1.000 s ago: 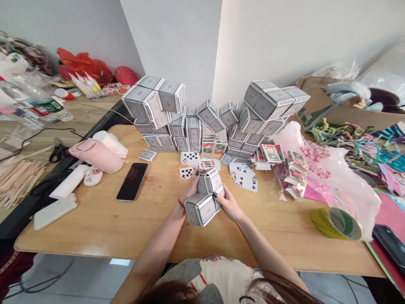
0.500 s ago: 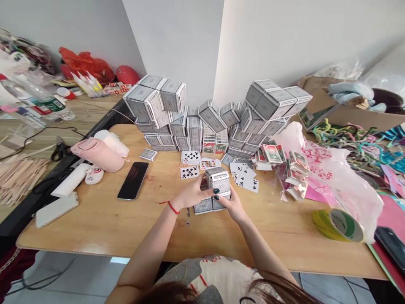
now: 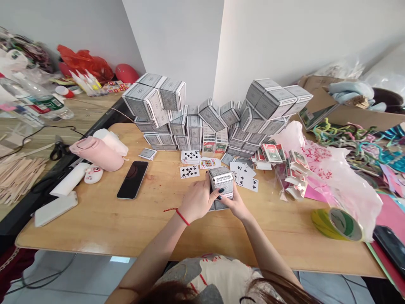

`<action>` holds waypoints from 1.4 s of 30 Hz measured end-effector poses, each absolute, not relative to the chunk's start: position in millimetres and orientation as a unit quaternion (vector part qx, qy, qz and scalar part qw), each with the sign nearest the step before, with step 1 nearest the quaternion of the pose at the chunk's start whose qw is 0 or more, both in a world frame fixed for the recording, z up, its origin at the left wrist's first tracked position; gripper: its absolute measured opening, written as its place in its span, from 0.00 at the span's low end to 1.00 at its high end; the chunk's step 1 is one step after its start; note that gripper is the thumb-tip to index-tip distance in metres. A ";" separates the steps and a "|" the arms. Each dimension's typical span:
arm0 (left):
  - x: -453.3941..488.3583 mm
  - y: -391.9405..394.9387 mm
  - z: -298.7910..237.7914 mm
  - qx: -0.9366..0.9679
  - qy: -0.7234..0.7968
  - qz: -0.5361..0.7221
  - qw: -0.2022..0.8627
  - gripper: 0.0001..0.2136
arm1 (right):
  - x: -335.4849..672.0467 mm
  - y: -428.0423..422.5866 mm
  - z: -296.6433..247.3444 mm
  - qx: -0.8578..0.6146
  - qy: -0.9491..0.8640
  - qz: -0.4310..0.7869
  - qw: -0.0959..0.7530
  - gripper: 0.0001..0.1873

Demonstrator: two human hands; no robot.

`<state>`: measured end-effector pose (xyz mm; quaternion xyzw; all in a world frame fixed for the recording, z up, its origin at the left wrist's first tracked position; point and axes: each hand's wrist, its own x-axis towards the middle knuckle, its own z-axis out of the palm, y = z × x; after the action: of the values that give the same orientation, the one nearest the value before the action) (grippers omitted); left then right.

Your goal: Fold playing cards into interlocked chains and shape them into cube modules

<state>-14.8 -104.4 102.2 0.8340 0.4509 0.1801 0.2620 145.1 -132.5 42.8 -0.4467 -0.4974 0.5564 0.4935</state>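
Note:
Between my two hands is a block made of playing cards (image 3: 222, 179), grey-patterned backs facing outward. My left hand (image 3: 200, 196) wraps its left side, thumb across the front. On the right side my right hand (image 3: 236, 204) grips it, its thumb near the other thumb. A lower part of the block shows beneath my thumbs; its underside is hidden. Loose face-up cards lie just behind, a spade card (image 3: 190, 172) to the left and several club cards (image 3: 245, 177) to the right. Farther back stand stacked card blocks (image 3: 171, 95) on the left and more card blocks (image 3: 268, 101) on the right.
On the left lie a black-screened phone (image 3: 133, 179), a pink roll (image 3: 96, 153) and a white case (image 3: 56, 209). To the right are card boxes (image 3: 271, 153), a crumpled plastic bag (image 3: 354, 185) and a tape roll (image 3: 337, 223) near the table's front edge.
My left hand has shifted right and closer round the block, now covering its lower left part. The block has moved slightly right.

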 end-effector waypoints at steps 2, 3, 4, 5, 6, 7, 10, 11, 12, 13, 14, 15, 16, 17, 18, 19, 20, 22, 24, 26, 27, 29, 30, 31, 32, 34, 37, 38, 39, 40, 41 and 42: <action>-12.8 -106.6 101.7 0.846 0.455 0.159 0.229 0.23 | 143.9 -132.7 41.7 -0.446 -0.498 0.558 0.492 0.33; -11.6 -107.7 101.3 0.849 0.458 0.152 0.217 0.24 | 143.3 -132.9 41.1 -0.446 -0.498 0.558 0.492 0.33; -10.4 -108.6 101.0 0.850 0.462 0.149 0.207 0.24 | 142.7 -133.1 40.3 -0.445 -0.498 0.559 0.492 0.34; -9.3 -109.4 100.8 0.848 0.467 0.146 0.203 0.25 | 142.4 -133.4 39.7 -0.445 -0.499 0.558 0.491 0.34; -8.5 -110.0 100.7 0.845 0.472 0.144 0.203 0.25 | 142.2 -133.6 39.1 -0.446 -0.501 0.557 0.489 0.34; -8.0 -110.2 100.8 0.840 0.480 0.144 0.209 0.25 | 142.4 -133.8 38.7 -0.447 -0.503 0.556 0.488 0.34; -10.4 -108.5 102.6 0.813 0.483 0.169 0.279 0.24 | 145.4 -133.9 39.3 -0.450 -0.512 0.546 0.487 0.36; -12.2 -107.1 103.7 0.801 0.469 0.184 0.322 0.23 | 146.8 -133.8 40.0 -0.451 -0.515 0.543 0.487 0.37; -14.2 -105.6 105.0 0.787 0.450 0.202 0.371 0.23 | 148.2 -133.9 40.9 -0.449 -0.519 0.542 0.485 0.38; -16.2 -104.2 106.4 0.770 0.430 0.219 0.418 0.24 | 149.3 -134.0 41.8 -0.446 -0.523 0.543 0.482 0.39; -17.7 -103.2 107.7 0.752 0.415 0.236 0.455 0.27 | 149.9 -134.2 42.8 -0.441 -0.528 0.548 0.475 0.39; -18.6 -102.7 108.9 0.735 0.408 0.251 0.479 0.29 | 149.7 -134.6 43.5 -0.436 -0.533 0.554 0.468 0.40; -18.8 -102.9 109.8 0.722 0.411 0.264 0.489 0.32 | 149.0 -135.1 44.1 -0.430 -0.537 0.559 0.462 0.40; -18.4 -103.6 110.5 0.714 0.420 0.274 0.489 0.33 | 147.8 -135.7 44.5 -0.426 -0.541 0.563 0.458 0.40; -17.4 -104.8 110.9 0.710 0.432 0.279 0.481 0.34 | 146.4 -136.3 44.7 -0.423 -0.543 0.565 0.456 0.40; -16.1 -106.3 111.1 0.711 0.443 0.280 0.469 0.34 | 145.0 -137.1 44.7 -0.422 -0.543 0.565 0.456 0.40; -14.8 -107.8 111.0 0.714 0.452 0.279 0.457 0.34 | 143.9 -137.8 44.6 -0.422 -0.542 0.566 0.455 0.40; -12.5 -110.6 110.4 0.721 0.467 0.274 0.432 0.33 | 143.2 -139.3 44.3 -0.422 -0.540 0.571 0.452 0.40; -11.1 -112.5 109.5 0.727 0.479 0.266 0.414 0.32 | 144.2 -140.6 44.1 -0.425 -0.539 0.575 0.445 0.40; -10.2 -113.8 108.7 0.728 0.491 0.256 0.403 0.30 | 145.8 -141.4 44.1 -0.426 -0.541 0.579 0.438 0.40; -9.8 -114.3 108.3 0.729 0.495 0.251 0.401 0.30 | 146.4 -141.6 44.0 -0.424 -0.543 0.580 0.435 0.39; -9.4 -114.7 107.7 0.730 0.497 0.248 0.397 0.29 | 147.3 -141.5 43.9 -0.416 -0.550 0.581 0.433 0.38; -9.5 -114.5 107.5 0.732 0.494 0.250 0.396 0.29 | 147.5 -141.1 43.9 -0.412 -0.554 0.579 0.433 0.37; -10.1 -113.8 107.5 0.734 0.490 0.253 0.396 0.29 | 147.7 -140.7 43.9 -0.410 -0.559 0.575 0.434 0.36; -11.3 -112.7 107.9 0.736 0.484 0.257 0.398 0.28 | 148.1 -140.0 44.0 -0.410 -0.564 0.570 0.435 0.36; -15.4 -109.1 109.9 0.744 0.459 0.263 0.408 0.29 | 149.4 -138.5 44.3 -0.411 -0.565 0.562 0.442 0.38; -24.5 -102.2 115.1 0.767 0.380 0.262 0.445 0.33 | 152.8 -135.8 44.7 -0.404 -0.543 0.579 0.455 0.43; -27.2 -100.3 116.8 0.768 0.356 0.263 0.464 0.32 | 154.0 -134.9 44.6 -0.403 -0.532 0.587 0.458 0.44; -29.3 -98.7 118.3 0.764 0.339 0.264 0.481 0.30 | 155.1 -134.1 44.1 -0.403 -0.522 0.595 0.460 0.44; -30.7 -97.7 119.2 0.757 0.331 0.270 0.494 0.29 | 156.0 -133.3 43.4 -0.404 -0.514 0.600 0.462 0.44; -31.3 -97.2 119.8 0.749 0.329 0.277 0.503 0.27 | 156.8 -132.6 42.5 -0.406 -0.507 0.601 0.465 0.43; -31.2 -97.2 119.9 0.742 0.332 0.284 0.509 0.26 | 157.5 -132.0 41.5 -0.408 -0.503 0.602 0.467 0.41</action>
<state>-31.2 -97.2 119.9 0.7423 0.3315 0.2837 0.5085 157.5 -132.0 41.5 -0.4083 -0.5030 0.6021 0.4666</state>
